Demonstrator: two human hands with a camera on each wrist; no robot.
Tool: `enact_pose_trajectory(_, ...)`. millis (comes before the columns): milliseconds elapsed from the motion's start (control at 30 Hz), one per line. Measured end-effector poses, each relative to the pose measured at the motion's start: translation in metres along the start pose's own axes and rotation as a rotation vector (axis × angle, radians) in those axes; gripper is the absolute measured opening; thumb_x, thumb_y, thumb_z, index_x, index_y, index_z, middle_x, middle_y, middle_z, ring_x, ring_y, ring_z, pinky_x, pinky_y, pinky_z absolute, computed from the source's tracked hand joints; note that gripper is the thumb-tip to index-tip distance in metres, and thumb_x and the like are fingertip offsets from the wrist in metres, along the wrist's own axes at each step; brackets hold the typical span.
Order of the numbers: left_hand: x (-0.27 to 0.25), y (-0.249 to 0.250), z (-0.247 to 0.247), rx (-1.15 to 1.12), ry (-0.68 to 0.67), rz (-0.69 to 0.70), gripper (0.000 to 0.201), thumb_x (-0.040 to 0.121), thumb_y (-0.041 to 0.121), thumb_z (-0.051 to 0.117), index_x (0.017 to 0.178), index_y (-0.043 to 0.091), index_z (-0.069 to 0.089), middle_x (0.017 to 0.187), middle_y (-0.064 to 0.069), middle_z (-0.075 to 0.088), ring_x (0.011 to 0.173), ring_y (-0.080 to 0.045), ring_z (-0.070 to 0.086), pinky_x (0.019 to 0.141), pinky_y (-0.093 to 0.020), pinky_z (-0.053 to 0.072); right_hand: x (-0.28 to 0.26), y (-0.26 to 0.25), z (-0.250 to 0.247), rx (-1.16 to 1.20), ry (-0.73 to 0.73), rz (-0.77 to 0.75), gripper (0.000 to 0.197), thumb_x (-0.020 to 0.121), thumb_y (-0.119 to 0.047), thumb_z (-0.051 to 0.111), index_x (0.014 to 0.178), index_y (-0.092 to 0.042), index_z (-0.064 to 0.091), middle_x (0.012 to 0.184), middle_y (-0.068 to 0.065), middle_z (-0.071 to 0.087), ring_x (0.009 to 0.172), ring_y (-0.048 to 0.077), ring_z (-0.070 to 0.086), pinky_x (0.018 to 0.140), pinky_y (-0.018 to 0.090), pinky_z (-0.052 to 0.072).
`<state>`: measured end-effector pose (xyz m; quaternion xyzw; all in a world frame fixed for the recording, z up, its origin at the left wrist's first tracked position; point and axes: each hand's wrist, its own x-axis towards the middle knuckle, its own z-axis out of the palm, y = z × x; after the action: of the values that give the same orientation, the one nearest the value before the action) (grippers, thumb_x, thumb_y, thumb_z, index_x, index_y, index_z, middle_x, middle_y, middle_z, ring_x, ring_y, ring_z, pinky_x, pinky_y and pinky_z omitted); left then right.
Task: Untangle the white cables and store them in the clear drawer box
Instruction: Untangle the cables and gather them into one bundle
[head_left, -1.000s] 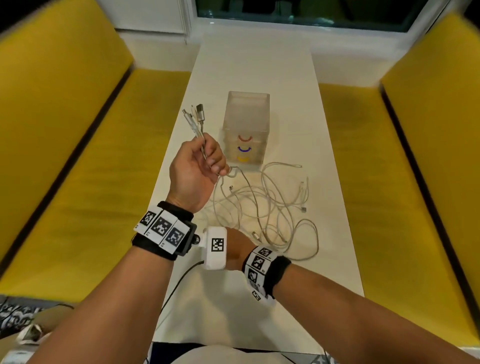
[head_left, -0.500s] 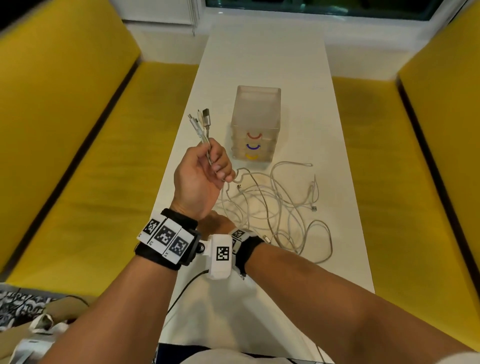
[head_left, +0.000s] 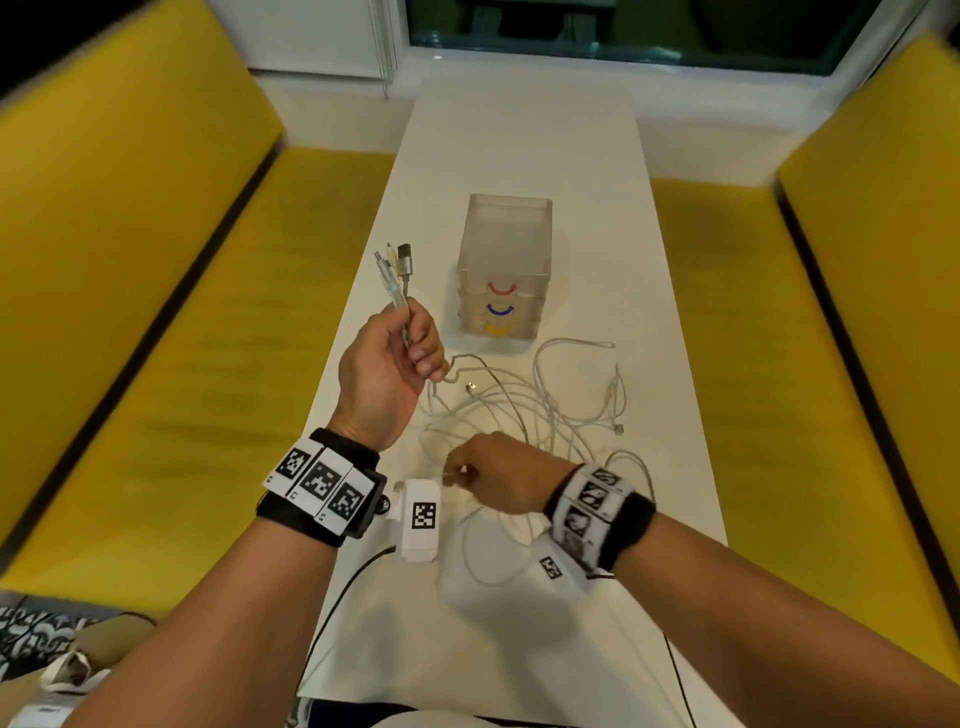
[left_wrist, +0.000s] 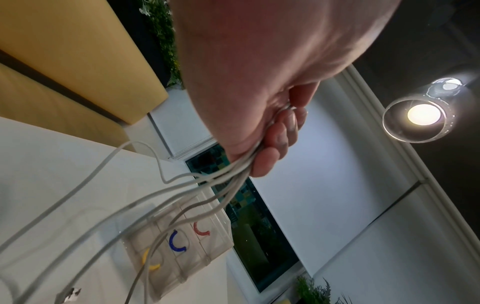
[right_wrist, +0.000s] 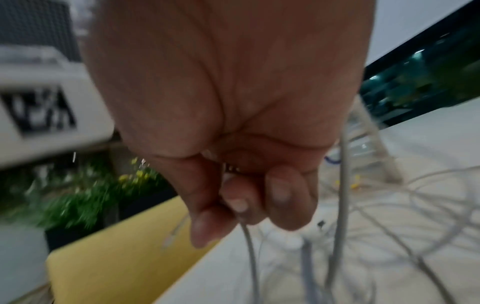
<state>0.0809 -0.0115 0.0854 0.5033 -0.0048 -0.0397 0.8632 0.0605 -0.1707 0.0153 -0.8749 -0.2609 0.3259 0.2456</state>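
Observation:
My left hand (head_left: 400, 353) is raised above the white table (head_left: 519, 130) and grips a bundle of white cable ends, whose plugs (head_left: 396, 260) stick up above the fist. In the left wrist view the curled fingers (left_wrist: 275, 144) clamp several strands (left_wrist: 182, 195). The tangled white cables (head_left: 524, 410) lie on the table in front of the clear drawer box (head_left: 504, 260), which has red, blue and yellow handles and all drawers closed. My right hand (head_left: 483, 475) is low, near the table's front, and pinches one strand (right_wrist: 249, 242) between thumb and fingers (right_wrist: 233, 199).
Yellow bench seats (head_left: 171, 322) run along both sides of the narrow table. A window (head_left: 613, 26) lies beyond the far end. A black wire (head_left: 343, 597) hangs from the left wrist device (head_left: 421, 519) over the table's near edge.
My right hand has come out from under the left wrist and moved right and forward, pinching a cable strand. The left hand keeps its bundle raised and has hardly moved.

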Motion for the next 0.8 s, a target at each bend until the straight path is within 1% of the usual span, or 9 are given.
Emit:
enact_pose_trajectory(67, -0.001, -0.002, 0.004, 0.038, 0.009, 0.001, 0.029, 0.098, 0.024, 0.032, 0.07, 0.016, 0.038, 0.063, 0.0, 0.028, 0.056, -0.016, 0.026, 0.057, -0.031, 0.031, -0.028, 0.006, -0.025, 0.137, 0.037, 0.016, 0.017, 0.099, -0.021, 0.056, 0.097, -0.021, 0.073, 0.075, -0.011, 0.063, 0.066, 0.007, 0.055, 0.066, 0.022, 0.042)
enact_pose_trajectory(133, -0.003, -0.004, 0.01, 0.077, 0.021, 0.006, 0.032, 0.101, 0.022, 0.03, 0.071, 0.015, 0.039, 0.062, 0.0, 0.028, 0.055, -0.015, 0.026, 0.057, -0.03, 0.031, -0.057, 0.011, -0.049, 0.293, 0.091, 0.012, 0.02, 0.099, -0.029, 0.059, 0.088, -0.018, 0.071, 0.055, -0.015, 0.053, 0.052, 0.005, 0.047, 0.058, 0.02, 0.042)
enact_pose_trajectory(167, -0.004, -0.006, 0.012, 0.096, 0.033, 0.008, 0.033, 0.102, 0.02, 0.029, 0.072, 0.015, 0.039, 0.062, 0.0, 0.028, 0.055, -0.015, 0.027, 0.056, -0.03, 0.032, -0.07, 0.014, -0.058, 0.395, 0.125, -0.004, 0.024, 0.1, -0.028, 0.058, 0.085, -0.013, 0.07, 0.052, -0.014, 0.047, 0.049, 0.006, 0.042, 0.054, 0.019, 0.039)
enact_pose_trajectory(267, -0.006, -0.011, 0.022, 0.159, 0.071, 0.002, 0.033, 0.104, 0.018, 0.031, 0.074, 0.014, 0.042, 0.062, 0.0, 0.029, 0.055, -0.015, 0.027, 0.055, -0.029, 0.032, -0.099, 0.018, -0.076, 0.693, 0.307, -0.069, 0.029, 0.105, -0.019, 0.049, 0.084, -0.008, 0.065, 0.055, 0.004, 0.04, 0.051, 0.017, 0.031, 0.05, 0.027, 0.027)
enact_pose_trajectory(400, -0.009, -0.022, 0.038, 0.223, 0.09, 0.0, 0.03, 0.108, 0.021, 0.036, 0.084, 0.011, 0.053, 0.058, 0.003, 0.036, 0.056, -0.017, 0.029, 0.056, -0.03, 0.033, -0.109, 0.013, -0.088, 0.924, 0.486, -0.154, 0.026, 0.101, -0.019, 0.042, 0.091, -0.007, 0.063, 0.061, 0.01, 0.051, 0.052, 0.021, 0.034, 0.051, 0.031, 0.029)
enact_pose_trajectory(567, -0.019, -0.031, 0.069, 0.393, 0.053, 0.056, 0.03, 0.108, 0.022, 0.045, 0.101, 0.005, 0.069, 0.06, -0.002, 0.047, 0.055, -0.017, 0.042, 0.058, -0.03, 0.037, -0.104, -0.006, -0.092, 0.819, 0.694, -0.136, 0.026, 0.103, -0.013, 0.051, 0.09, -0.004, 0.071, 0.066, 0.007, 0.06, 0.049, 0.015, 0.041, 0.048, 0.025, 0.032)
enact_pose_trajectory(700, -0.027, -0.038, 0.085, 0.464, 0.077, 0.054, 0.042, 0.106, 0.023, 0.049, 0.095, -0.016, 0.06, 0.067, -0.015, 0.045, 0.056, -0.018, 0.039, 0.055, -0.03, 0.035, -0.102, -0.016, -0.095, 0.609, 0.745, -0.094, 0.028, 0.098, -0.01, 0.059, 0.075, 0.001, 0.071, 0.061, 0.004, 0.063, 0.045, -0.001, 0.052, 0.052, 0.01, 0.038)
enact_pose_trajectory(767, -0.031, -0.041, 0.088, 0.415, 0.091, 0.009, 0.04, 0.107, 0.021, 0.047, 0.091, -0.013, 0.061, 0.068, -0.014, 0.043, 0.055, -0.017, 0.036, 0.056, -0.032, 0.033, -0.103, -0.018, -0.098, 0.483, 0.741, -0.071, 0.031, 0.097, -0.019, 0.063, 0.068, -0.01, 0.07, 0.059, 0.0, 0.067, 0.049, -0.004, 0.055, 0.057, 0.01, 0.038)
enact_pose_trajectory(800, -0.033, -0.041, 0.088, 0.37, 0.094, -0.015, 0.038, 0.107, 0.019, 0.045, 0.086, -0.005, 0.064, 0.065, -0.011, 0.041, 0.055, -0.016, 0.036, 0.056, -0.033, 0.032, -0.105, -0.018, -0.1, 0.439, 0.718, -0.046, 0.031, 0.096, -0.026, 0.064, 0.068, -0.013, 0.071, 0.06, 0.001, 0.069, 0.049, -0.004, 0.056, 0.057, 0.011, 0.038)
